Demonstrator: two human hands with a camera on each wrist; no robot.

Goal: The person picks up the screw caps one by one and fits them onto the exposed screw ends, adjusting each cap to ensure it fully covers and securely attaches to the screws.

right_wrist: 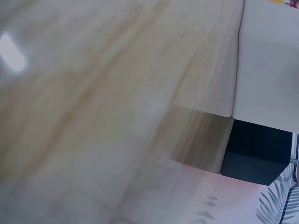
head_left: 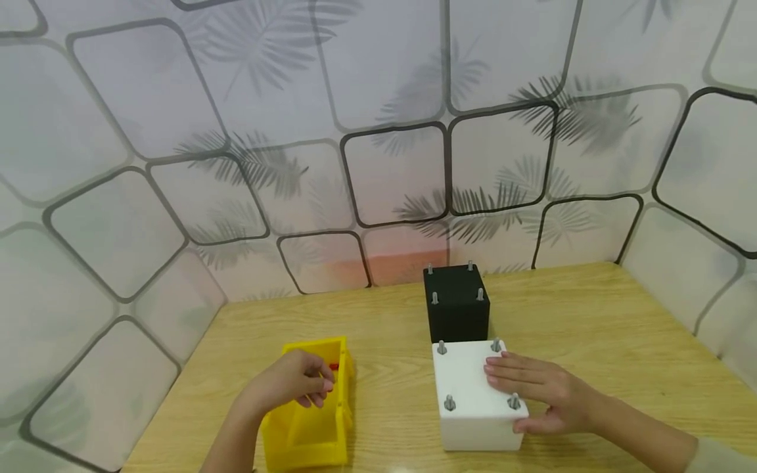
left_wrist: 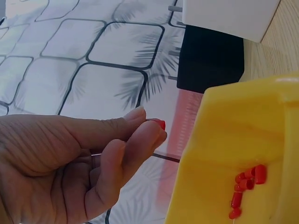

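Observation:
Above the yellow bin (head_left: 304,453), my left hand (head_left: 291,381) pinches a small red cap (left_wrist: 162,124) between thumb and fingertips. Only the end of this cap shows. More red caps (left_wrist: 246,185), short and hollow, lie at the bottom of the bin in the left wrist view. My right hand (head_left: 547,392) rests on the white box (head_left: 464,374), its fingers straight across the top and its thumb at the near right corner. A metal bolt (head_left: 450,402) stands upright at each top corner of this box.
Directly behind the white box stands a black box (head_left: 455,322), also with upright bolts at its corners. Both boxes and the bin are on a wood-grain table (head_left: 390,387). A patterned wall covering (head_left: 396,177) borders the table at the back and sides.

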